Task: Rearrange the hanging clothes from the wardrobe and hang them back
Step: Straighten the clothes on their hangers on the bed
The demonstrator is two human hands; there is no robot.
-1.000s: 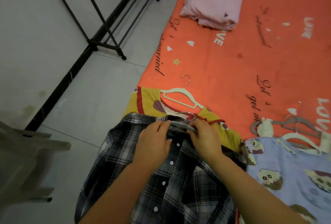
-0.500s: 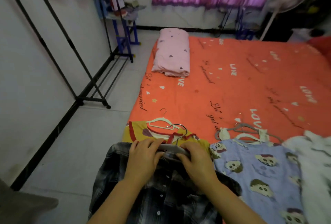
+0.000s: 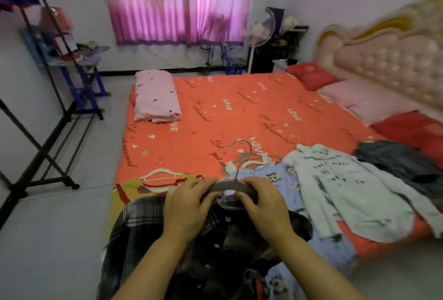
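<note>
Soft plaid cloth shirt (image 3: 148, 223) on a matt grey hanger (image 3: 227, 186) with shiny metal hook (image 3: 242, 146)

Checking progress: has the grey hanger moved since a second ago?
Yes: the grey hanger shifted right, away from the white hanger, towards the blue cartoon top.

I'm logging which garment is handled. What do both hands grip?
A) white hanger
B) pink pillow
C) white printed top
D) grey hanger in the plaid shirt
D: the left hand and right hand curl over the grey hanger at the collar of the plaid shirt.
</note>
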